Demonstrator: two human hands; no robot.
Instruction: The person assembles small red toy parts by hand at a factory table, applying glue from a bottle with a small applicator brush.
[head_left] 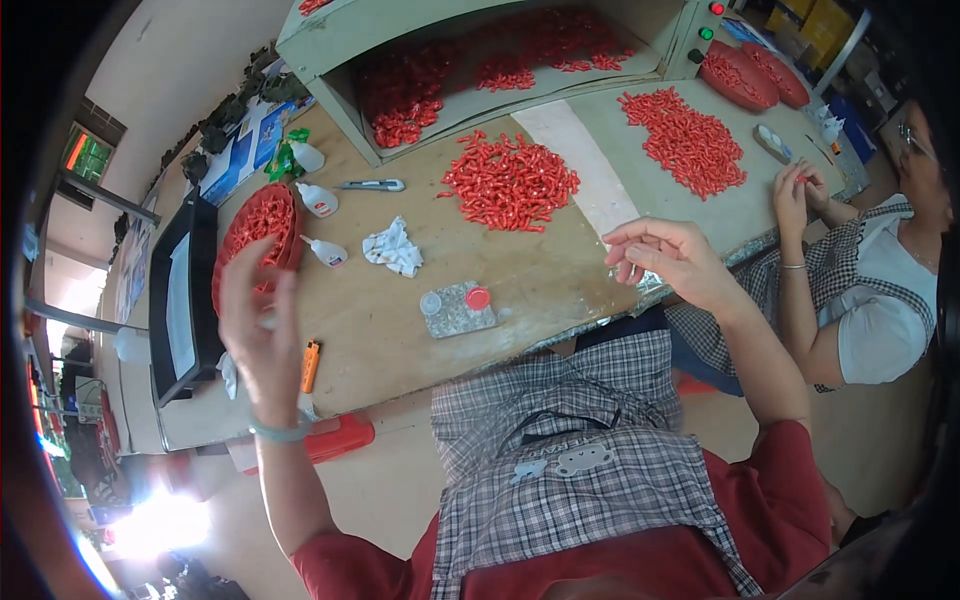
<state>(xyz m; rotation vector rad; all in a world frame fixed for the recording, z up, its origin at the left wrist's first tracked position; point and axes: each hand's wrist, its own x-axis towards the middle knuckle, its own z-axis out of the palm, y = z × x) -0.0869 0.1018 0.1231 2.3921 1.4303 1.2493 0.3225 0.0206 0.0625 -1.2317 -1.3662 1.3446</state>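
Note:
My left hand (262, 340) is raised in front of a red basket (298, 222) of small red pieces. Its thumb and fingers are apart, slightly smeared by motion, with nothing plainly held. Over the table's front edge, my right hand (678, 262) hovers with its fingers curled and pressed together. Whatever it may hold is too small to make out. Between the hands lies a grey speckled block (455, 322) bearing a white round cap (430, 303) and a red round cap (478, 298). Behind it is a heap of small red pieces (510, 182).
An orange cutter (311, 366), two white squeeze bottles (318, 200), a blue-grey cutter (372, 185) and crumpled tissue (393, 247) lie leftward. A black tray (178, 310) stands far left. Behind is an open-fronted metal box (330, 88). A co-worker (850, 270) sits right, near another red heap (690, 140).

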